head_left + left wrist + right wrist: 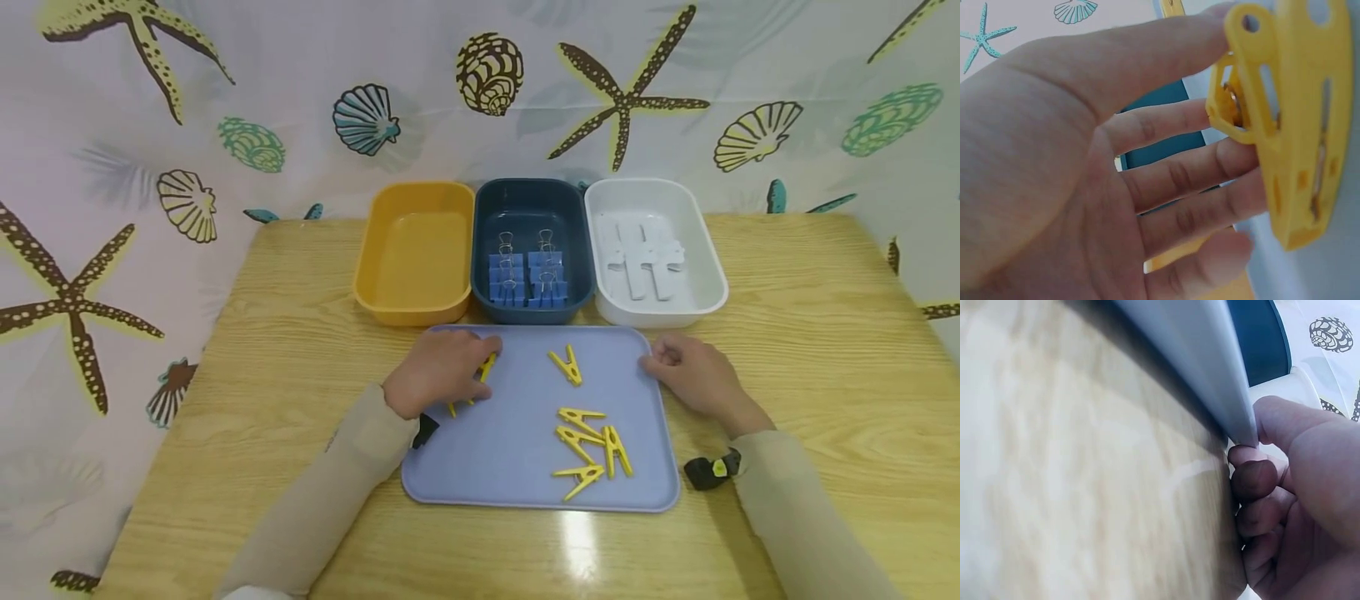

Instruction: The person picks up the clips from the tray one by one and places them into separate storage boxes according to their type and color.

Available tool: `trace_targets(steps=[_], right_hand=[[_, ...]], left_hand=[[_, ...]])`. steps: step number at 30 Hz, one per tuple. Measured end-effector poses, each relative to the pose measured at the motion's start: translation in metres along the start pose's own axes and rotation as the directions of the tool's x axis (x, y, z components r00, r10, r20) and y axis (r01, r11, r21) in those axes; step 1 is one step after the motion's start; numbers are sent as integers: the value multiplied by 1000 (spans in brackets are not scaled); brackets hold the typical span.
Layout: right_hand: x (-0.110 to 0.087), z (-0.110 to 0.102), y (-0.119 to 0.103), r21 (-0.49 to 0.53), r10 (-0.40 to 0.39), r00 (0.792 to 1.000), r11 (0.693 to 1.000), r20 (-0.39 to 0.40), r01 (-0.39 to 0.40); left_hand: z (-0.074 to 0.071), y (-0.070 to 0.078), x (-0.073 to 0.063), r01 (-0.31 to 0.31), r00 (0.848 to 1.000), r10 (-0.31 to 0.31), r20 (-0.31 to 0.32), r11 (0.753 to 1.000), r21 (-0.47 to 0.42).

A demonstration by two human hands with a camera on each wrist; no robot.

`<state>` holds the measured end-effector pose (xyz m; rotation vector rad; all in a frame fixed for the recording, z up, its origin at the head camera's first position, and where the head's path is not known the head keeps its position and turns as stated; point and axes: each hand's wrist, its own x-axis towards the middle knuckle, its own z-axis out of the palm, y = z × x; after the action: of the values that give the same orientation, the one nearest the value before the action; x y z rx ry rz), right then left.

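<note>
From the head, I see a lavender tray point(525, 487) in front of a yellow bin point(367, 283), a dark blue bin point(483, 200) with blue binder clips point(527, 279) and a white bin point(708, 287) with white pieces point(643, 258). The left hand point(442, 371) is over the tray's far left part, fingers spread around a yellow clip point(487, 367); ends of another show beneath the palm. Four yellow clips point(580, 442) cluster at near right, and one point(567, 366) lies alone farther up. The right hand point(693, 375) is at the tray's right edge.

At the left wrist, a large yellow clip stands before the fingertips, with thumb and fingers well apart; I see no closed pinch. It looks like light, stiff plastic, perhaps a little slick, and sturdy enough. I'd take it across the flat sides near the spring, since squeezing the handle ends would likely spread it.

At the right wrist, curled fingers and thumb pinch the tray's rim.
</note>
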<state>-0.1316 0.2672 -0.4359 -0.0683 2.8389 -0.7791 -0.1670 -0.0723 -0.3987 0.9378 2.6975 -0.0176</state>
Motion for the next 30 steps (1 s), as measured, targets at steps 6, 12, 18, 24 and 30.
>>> trace_targets(steps=[6,12,18,24,30], right_hand=[[-2,-1,2,-4,-3,1000,1000,-17,3],[-2,1,2,4,-10,1000,1000,-17,10],[-1,1,1,3,-11,1000,1000,-16,11],[-1,0,-1,5,-11,1000,1000,-11,11],[0,1,-1,-2,-2,1000,1000,-3,2]], left_hand=[[0,1,3,-7,1000,7,-1,999,-34],[3,0,2,-9,1000,9,10,1000,-23],[5,-2,2,-16,1000,16,-10,999,-30],[5,-2,2,-20,1000,20,-10,999,-26],[4,-2,2,-33,999,33,-27,999,-7]])
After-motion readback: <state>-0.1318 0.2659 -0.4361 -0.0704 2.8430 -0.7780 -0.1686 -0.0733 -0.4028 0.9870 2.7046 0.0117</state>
